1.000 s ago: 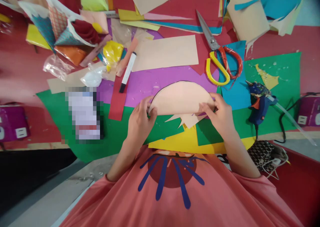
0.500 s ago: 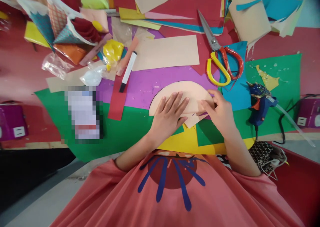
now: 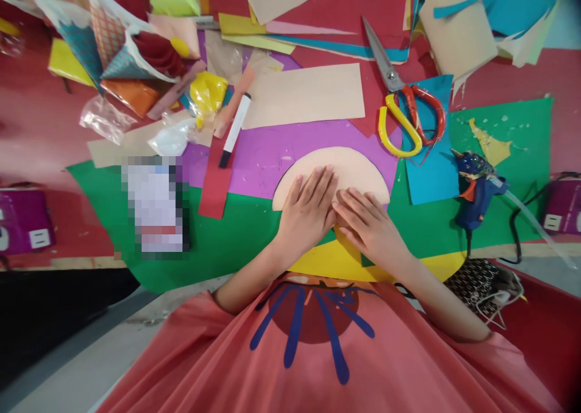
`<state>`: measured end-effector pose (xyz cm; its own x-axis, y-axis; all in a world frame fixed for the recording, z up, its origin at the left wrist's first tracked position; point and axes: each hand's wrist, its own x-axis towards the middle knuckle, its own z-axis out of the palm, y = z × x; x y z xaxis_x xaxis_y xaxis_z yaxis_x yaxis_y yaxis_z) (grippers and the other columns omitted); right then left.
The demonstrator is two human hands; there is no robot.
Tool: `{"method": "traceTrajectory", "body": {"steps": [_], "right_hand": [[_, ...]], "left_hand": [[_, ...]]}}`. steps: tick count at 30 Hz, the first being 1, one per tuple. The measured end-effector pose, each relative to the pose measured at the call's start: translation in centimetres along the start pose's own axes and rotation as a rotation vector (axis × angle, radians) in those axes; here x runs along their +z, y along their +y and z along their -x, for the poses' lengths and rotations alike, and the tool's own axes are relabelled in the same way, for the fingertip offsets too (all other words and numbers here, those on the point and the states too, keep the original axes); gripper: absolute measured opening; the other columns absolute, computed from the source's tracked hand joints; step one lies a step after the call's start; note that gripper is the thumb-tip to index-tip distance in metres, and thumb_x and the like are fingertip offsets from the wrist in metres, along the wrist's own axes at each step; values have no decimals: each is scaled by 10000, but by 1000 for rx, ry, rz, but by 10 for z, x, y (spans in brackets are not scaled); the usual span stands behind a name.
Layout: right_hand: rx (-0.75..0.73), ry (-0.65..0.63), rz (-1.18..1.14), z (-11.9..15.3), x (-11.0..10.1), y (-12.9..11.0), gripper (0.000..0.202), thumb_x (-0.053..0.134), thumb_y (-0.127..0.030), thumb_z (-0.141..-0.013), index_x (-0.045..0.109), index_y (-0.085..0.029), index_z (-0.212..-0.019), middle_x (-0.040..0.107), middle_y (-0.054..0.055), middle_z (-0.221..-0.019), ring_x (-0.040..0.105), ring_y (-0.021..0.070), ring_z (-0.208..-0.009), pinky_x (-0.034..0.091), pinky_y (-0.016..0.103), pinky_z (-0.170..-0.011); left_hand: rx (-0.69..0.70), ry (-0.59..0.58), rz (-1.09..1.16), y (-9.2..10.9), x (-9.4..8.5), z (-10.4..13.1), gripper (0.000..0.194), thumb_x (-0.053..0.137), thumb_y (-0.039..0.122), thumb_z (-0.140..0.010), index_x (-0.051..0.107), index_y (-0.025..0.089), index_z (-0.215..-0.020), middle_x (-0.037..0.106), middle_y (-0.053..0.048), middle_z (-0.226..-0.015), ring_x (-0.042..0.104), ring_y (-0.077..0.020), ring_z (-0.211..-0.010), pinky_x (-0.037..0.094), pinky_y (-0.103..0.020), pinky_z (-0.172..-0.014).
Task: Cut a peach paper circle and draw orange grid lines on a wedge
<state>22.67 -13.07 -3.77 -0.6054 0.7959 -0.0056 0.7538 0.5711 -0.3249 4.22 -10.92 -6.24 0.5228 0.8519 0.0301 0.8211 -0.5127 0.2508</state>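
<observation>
A pale peach paper half-circle point(image 3: 347, 171) lies with its curved edge away from me, on purple paper point(image 3: 254, 152). My left hand point(image 3: 306, 210) rests flat on its left part, fingers spread a little. Across the lower right part, my right hand point(image 3: 374, 228) also lies flat, its fingertips close to the left hand. Both hands are open and grip nothing. Green paper point(image 3: 245, 237) and yellow paper point(image 3: 318, 261) show beneath and in front of the hands. The straight lower edge of the half-circle is mostly hidden by the hands.
Large scissors point(image 3: 393, 86) with red and yellow handles lie beyond, at the right. Further right is a blue glue gun point(image 3: 474, 204). A marker point(image 3: 235, 130), a red strip point(image 3: 213, 192) and a blurred phone point(image 3: 157, 207) lie left. Fabric-filled cones point(image 3: 109, 31) stand at the back left.
My right hand has let go of the half-circle's right edge and moved left and down to lie flat beside my left hand. The small paper piece below is now covered.
</observation>
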Motion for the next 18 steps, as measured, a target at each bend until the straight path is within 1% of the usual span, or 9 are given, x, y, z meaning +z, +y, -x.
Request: {"method": "traceTrajectory", "body": {"steps": [2, 4, 7, 9, 11, 14, 18], "right_hand": [[-8, -30, 42, 3, 3, 3, 441, 389, -284, -1007, 498, -121, -1403, 508, 120, -1463, 432, 251, -1398, 392, 464, -1129], [-13, -33, 101, 5, 4, 5, 469, 386, -334, -1013, 472, -125, -1424, 502, 102, -1468, 457, 251, -1379, 391, 458, -1118], [-7, -35, 158, 9, 1, 6, 496, 376, -378, -1016, 446, -127, -1439, 486, 78, -1480, 483, 244, -1356, 358, 452, -1120], [0, -42, 176, 12, -1, 7, 505, 361, -384, -1020, 430, -120, -1446, 476, 77, -1487, 481, 235, -1356, 309, 451, -1143], [19, -52, 190, 17, -4, 9, 513, 346, -384, -1024, 411, -116, -1456, 464, 82, -1497, 475, 233, -1360, 248, 461, -1170], [56, -57, 215, 27, -6, 14, 530, 349, -391, -1022, 379, -119, -1476, 447, 86, -1509, 464, 240, -1369, 184, 476, -1192], [94, -35, 263, 43, -10, 22, 594, 371, -421, -1011, 291, -128, -1522, 436, 87, -1515, 443, 255, -1385, 194, 480, -1189]], "left_hand": [[-12, 23, 8, 0, 1, 0, 532, 281, 272, -995, 345, 75, -1485, 361, -141, -1547, 332, -247, -1450, 232, -454, -1209], [-38, 36, 29, 2, 2, -1, 528, 272, 245, -991, 341, 81, -1487, 363, -127, -1549, 328, -226, -1453, 215, -430, -1219], [-92, 28, 70, 3, 2, -2, 526, 277, 260, -998, 331, 92, -1494, 350, -122, -1556, 315, -211, -1459, 202, -413, -1226], [-128, 16, 83, 3, 1, -2, 530, 287, 280, -1003, 319, 102, -1501, 329, -124, -1565, 299, -209, -1466, 201, -415, -1227], [-158, -1, 82, 1, -1, -1, 538, 302, 297, -1004, 301, 112, -1509, 300, -122, -1577, 278, -214, -1474, 186, -430, -1230], [-186, -26, 79, -5, -4, 3, 547, 322, 317, -1005, 286, 135, -1519, 275, -110, -1588, 247, -231, -1485, 124, -474, -1241], [-235, -23, 83, -18, -7, 14, 547, 335, 302, -998, 269, 196, -1530, 258, -97, -1592, 213, -266, -1492, 30, -575, -1223]]}}
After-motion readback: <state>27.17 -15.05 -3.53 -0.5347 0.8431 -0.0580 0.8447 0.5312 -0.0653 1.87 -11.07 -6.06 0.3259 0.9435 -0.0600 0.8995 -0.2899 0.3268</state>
